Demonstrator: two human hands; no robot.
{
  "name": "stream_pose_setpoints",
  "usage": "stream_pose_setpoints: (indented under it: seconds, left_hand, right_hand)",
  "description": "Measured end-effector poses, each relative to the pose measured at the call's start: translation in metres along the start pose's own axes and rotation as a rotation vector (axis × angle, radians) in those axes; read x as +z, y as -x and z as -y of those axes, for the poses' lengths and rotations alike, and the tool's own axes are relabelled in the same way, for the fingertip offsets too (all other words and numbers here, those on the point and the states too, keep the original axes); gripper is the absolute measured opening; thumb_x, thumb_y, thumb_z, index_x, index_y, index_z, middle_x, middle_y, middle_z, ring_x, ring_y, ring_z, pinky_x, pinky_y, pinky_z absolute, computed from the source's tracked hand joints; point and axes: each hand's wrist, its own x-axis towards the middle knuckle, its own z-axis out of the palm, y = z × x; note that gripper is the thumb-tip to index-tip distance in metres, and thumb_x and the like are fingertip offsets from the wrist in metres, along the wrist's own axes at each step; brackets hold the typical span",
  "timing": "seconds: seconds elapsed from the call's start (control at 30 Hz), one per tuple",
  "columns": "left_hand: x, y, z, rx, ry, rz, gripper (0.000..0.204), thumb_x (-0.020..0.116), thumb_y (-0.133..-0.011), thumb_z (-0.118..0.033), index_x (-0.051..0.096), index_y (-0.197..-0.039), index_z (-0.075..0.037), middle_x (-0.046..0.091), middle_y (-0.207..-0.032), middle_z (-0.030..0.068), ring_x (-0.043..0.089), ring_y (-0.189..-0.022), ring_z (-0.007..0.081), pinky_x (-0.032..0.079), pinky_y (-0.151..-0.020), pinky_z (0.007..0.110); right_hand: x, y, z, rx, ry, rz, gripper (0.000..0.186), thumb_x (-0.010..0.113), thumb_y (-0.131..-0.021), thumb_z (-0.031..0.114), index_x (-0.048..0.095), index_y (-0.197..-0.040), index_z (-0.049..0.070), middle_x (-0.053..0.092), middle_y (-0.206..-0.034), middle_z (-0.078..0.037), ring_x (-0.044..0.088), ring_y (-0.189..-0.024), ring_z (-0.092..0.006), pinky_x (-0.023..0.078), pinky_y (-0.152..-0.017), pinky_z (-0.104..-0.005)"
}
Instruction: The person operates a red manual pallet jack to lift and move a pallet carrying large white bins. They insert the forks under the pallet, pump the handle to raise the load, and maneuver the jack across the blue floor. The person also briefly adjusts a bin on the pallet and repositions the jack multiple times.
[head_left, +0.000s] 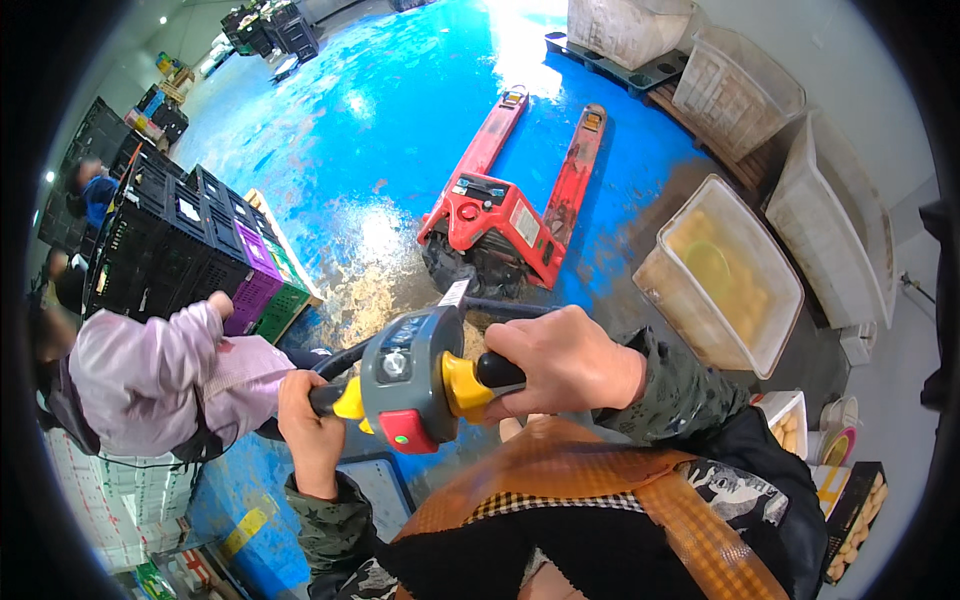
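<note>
Both my hands are on the control handle [400, 350] of a red electric pallet truck [490, 225]. The handle head is grey, with yellow parts at the sides and a red button block at its near end. My left hand [308, 425] is wrapped round the black left grip. On the other side, my right hand [565, 360] is closed over the black right grip. Beyond the handle, the truck's two red forks point away from me on the blue floor, with no load on them.
At left a person [150, 380] in a pink top stands beside stacked black crates [165, 240], with purple and green ones among them. To the right stand a white tub [725, 350] holding yellowish contents and several more tubs [740, 90] along the wall. Wet patches shine on the blue floor [330, 130].
</note>
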Motion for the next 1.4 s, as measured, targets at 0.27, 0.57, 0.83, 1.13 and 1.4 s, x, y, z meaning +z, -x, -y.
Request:
stream_pose_setpoints:
  seconds: [0.27,0.57,0.83,1.13,1.4]
  left_hand:
    - [-0.003,0.036,-0.006,-0.013,-0.025,-0.018,0.024,0.064,-0.071,0.008,0.05,-0.085,-0.003,0.052,-0.084,0.016,0.053,-0.085,0.0395,0.043,-0.074,0.043]
    - [-0.012,0.072,-0.056,-0.09,0.019,-0.07,0.024,0.068,-0.072,0.004,0.049,-0.084,-0.003,0.048,-0.08,0.0138,0.051,-0.078,0.0339,0.041,-0.07,0.038]
    - [-0.026,0.094,-0.112,-0.19,0.075,-0.084,0.027,0.075,-0.078,-0.004,0.051,-0.09,-0.003,0.05,-0.08,0.009,0.047,-0.074,0.0237,0.041,-0.071,0.031]
    - [-0.056,0.106,-0.146,-0.14,-0.016,-0.102,0.021,0.064,-0.079,0.004,0.051,-0.094,-0.001,0.047,-0.078,0.0158,0.045,-0.071,0.029,0.044,-0.069,0.033]
    - [-0.09,0.126,-0.163,-0.027,-0.21,-0.04,0.022,0.067,-0.074,0.0,0.053,-0.09,-0.004,0.053,-0.078,0.0183,0.053,-0.071,0.0377,0.045,-0.066,0.037]
  right_hand:
    - [0.024,0.025,0.016,0.028,0.04,-0.006,0.045,0.082,-0.077,0.044,0.057,-0.091,0.01,0.064,-0.081,-0.01,0.067,-0.075,-0.0353,0.052,-0.059,-0.0429]
    - [-0.004,0.067,0.017,-0.115,-0.061,-0.012,0.055,0.079,-0.081,0.055,0.055,-0.092,0.006,0.064,-0.075,-0.013,0.069,-0.071,-0.0337,0.052,-0.06,-0.0434]
    - [-0.043,0.096,0.015,-0.177,-0.074,0.041,0.056,0.081,-0.079,0.052,0.054,-0.091,0.004,0.065,-0.074,-0.015,0.07,-0.072,-0.0337,0.053,-0.061,-0.0424]
    - [-0.079,0.109,0.032,-0.201,-0.181,-0.002,0.06,0.079,-0.078,0.056,0.06,-0.091,0.0,0.068,-0.077,-0.018,0.071,-0.075,-0.0384,0.054,-0.063,-0.0465]
    - [-0.08,0.125,0.062,-0.257,-0.08,-0.021,0.073,0.072,-0.076,0.073,0.058,-0.083,0.001,0.061,-0.064,-0.018,0.067,-0.064,-0.0411,0.051,-0.056,-0.047]
